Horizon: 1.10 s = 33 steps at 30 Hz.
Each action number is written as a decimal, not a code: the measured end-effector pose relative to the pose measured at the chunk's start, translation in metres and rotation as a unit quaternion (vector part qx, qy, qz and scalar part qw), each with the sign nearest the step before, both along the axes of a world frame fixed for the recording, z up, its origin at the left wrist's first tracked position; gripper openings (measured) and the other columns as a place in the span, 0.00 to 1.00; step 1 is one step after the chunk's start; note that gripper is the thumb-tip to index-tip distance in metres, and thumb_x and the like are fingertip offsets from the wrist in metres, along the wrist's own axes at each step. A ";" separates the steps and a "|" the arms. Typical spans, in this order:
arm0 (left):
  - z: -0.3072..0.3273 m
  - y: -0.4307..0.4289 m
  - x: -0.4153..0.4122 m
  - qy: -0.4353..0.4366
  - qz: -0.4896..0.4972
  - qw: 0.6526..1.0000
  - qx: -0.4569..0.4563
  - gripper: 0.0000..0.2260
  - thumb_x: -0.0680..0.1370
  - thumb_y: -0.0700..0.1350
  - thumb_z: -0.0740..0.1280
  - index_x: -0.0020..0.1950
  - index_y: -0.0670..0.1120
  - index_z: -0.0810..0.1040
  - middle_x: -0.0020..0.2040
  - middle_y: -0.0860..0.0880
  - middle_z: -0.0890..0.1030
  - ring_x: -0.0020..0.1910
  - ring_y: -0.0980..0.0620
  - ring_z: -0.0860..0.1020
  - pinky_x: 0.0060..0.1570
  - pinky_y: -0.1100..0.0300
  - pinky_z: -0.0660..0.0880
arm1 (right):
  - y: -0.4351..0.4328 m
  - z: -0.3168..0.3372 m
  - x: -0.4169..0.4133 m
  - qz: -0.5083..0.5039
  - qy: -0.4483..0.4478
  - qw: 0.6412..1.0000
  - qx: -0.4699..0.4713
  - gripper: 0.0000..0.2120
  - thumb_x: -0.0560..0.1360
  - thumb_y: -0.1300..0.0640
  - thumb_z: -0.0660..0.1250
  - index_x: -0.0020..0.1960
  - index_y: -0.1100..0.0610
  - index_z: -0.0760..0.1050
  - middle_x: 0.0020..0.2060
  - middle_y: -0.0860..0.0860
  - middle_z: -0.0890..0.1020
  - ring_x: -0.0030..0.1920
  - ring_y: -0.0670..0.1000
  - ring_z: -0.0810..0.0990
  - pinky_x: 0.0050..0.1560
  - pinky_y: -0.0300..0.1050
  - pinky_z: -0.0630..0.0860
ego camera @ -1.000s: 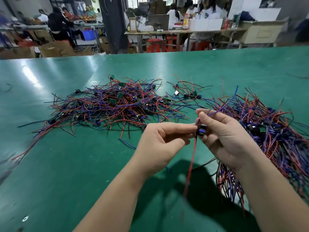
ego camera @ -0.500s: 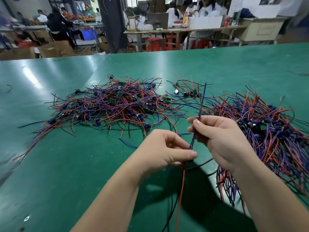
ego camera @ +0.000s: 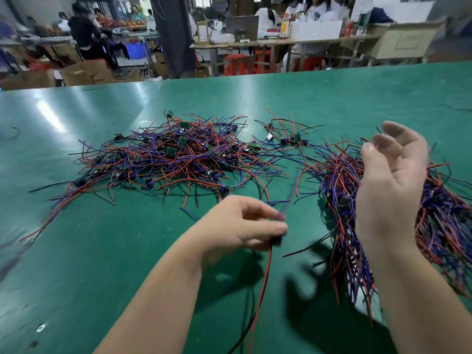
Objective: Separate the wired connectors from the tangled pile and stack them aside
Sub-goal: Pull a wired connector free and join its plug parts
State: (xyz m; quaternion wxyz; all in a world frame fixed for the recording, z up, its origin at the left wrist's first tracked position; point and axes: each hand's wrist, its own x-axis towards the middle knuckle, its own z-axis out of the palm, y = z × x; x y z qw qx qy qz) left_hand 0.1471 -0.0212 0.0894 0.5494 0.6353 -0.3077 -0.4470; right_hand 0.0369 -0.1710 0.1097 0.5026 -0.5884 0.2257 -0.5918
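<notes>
A tangled pile (ego camera: 178, 159) of red, blue and black wires is spread across the middle of a green table (ego camera: 102, 251). Small green boards (ego camera: 182, 141) and dark plugs are mixed in among its strands. Just right of the pile, at its far edge, a smaller loose cluster (ego camera: 281, 139) of the same parts is seen.

Nearer than the pile, just off its front right edge, the left hand (ego camera: 242, 223) is held above the table. Its thumb and fingers are pinched around one wired connector (ego camera: 277, 240), whose dark body shows at the fingertips. From it a red wire (ego camera: 264, 284) and a black wire (ego camera: 251, 320) hang down towards the near edge of the table. A blue wire (ego camera: 287, 200) rises from the pinch towards the pile and is blurred.

Right of the pile, a second heap, the sorted bundle (ego camera: 339, 180), is laid with its wires running roughly alongside one another, towards the viewer. The right hand (ego camera: 393, 180) is raised in front of this bundle, wide and relaxed, with the fingers loosely bent and the palm turned towards the pile. Nothing is seen held in it. Whether it touches the bundle cannot be told.

Beyond the pile, past the far edge of the table, work benches, cardboard boxes and several people are seen, all blurred.
</notes>
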 end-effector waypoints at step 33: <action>-0.031 -0.005 0.038 -0.281 0.356 0.891 0.031 0.06 0.74 0.46 0.69 0.48 0.52 0.84 0.40 0.59 0.83 0.38 0.60 0.79 0.46 0.63 0.75 | -0.004 0.001 -0.007 -0.051 0.425 0.889 -0.161 0.18 0.72 0.54 0.69 0.62 0.47 0.75 0.56 0.51 0.74 0.53 0.51 0.73 0.61 0.51 0.66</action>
